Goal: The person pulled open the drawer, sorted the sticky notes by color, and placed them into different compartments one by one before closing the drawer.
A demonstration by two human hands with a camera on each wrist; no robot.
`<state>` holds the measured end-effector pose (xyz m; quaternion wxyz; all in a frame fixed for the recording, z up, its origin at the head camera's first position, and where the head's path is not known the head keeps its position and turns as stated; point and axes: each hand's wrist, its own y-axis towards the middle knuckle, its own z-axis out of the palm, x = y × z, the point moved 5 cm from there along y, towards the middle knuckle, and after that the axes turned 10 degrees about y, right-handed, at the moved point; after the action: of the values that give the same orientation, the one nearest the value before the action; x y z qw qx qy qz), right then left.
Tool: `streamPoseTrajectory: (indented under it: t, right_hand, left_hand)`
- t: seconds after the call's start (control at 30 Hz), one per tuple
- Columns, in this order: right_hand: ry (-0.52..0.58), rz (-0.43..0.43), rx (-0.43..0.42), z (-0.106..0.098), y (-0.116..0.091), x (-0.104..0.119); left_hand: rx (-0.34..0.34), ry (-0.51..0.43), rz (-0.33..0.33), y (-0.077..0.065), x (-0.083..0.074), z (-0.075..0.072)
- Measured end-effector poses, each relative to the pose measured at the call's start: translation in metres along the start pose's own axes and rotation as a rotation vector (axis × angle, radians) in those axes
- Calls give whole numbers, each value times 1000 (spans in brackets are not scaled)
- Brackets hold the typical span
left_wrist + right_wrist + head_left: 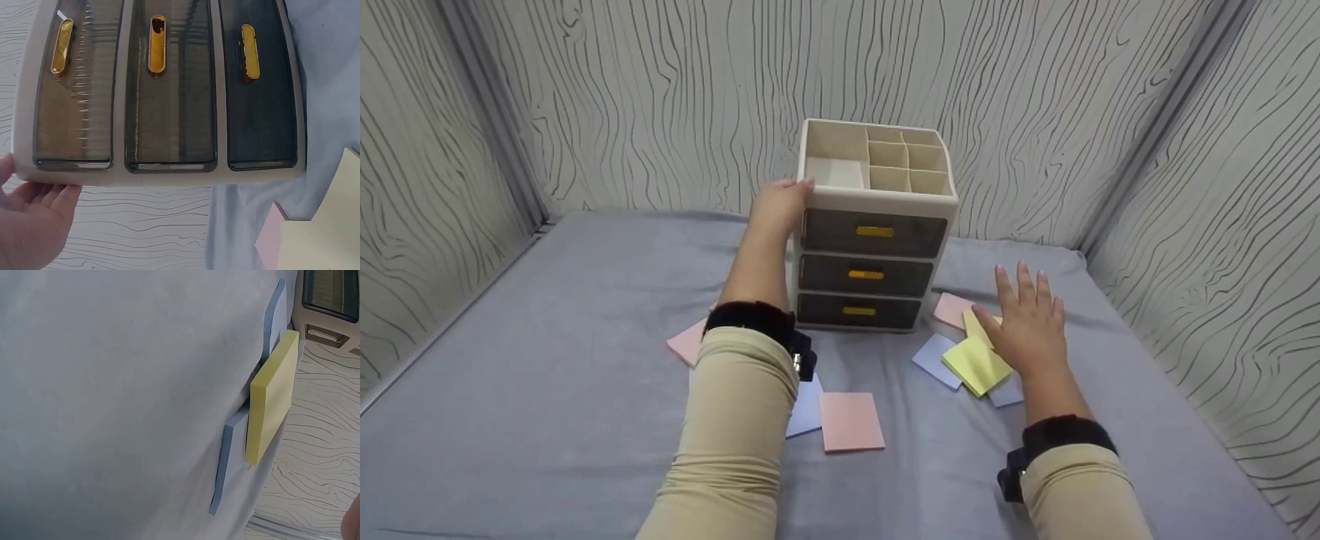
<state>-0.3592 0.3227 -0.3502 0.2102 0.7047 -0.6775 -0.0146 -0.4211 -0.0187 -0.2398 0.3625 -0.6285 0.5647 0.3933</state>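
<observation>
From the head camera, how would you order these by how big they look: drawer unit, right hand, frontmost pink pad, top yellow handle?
1. Drawer unit
2. Right hand
3. Frontmost pink pad
4. Top yellow handle

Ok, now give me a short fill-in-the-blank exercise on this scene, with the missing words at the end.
1. The front of the drawer unit shows ____ drawers.
2. The hand at the unit's side is the person's ____ one.
3. In the head view, the note pad nearest the bottom edge is ____.

Missing words: three; left; pink.
</observation>
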Motion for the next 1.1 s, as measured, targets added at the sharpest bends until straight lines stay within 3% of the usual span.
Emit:
streamPoseTrajectory:
  t: [0.2, 0.43, 0.53, 0.67, 0.8, 1.1]
  right_hand:
    - [-2, -96, -101, -12, 7, 14]
    - [22, -291, -296, -34, 12, 45]
    - [15, -377, -364, -40, 14, 61]
    - [5, -451, -393, -41, 18, 84]
    - [-21, -500, -409, -40, 22, 106]
    - [-62, -684, -536, -47, 31, 149]
  left_hand:
    - [55, -31, -19, 1, 0, 0]
    - [33, -17, -105, -1, 0, 2]
    - [26, 24, -100, 0, -1, 3]
    - [23, 62, -71, 0, -2, 4]
    - [27, 16, -72, -2, -2, 4]
    - [48, -25, -88, 0, -3, 7]
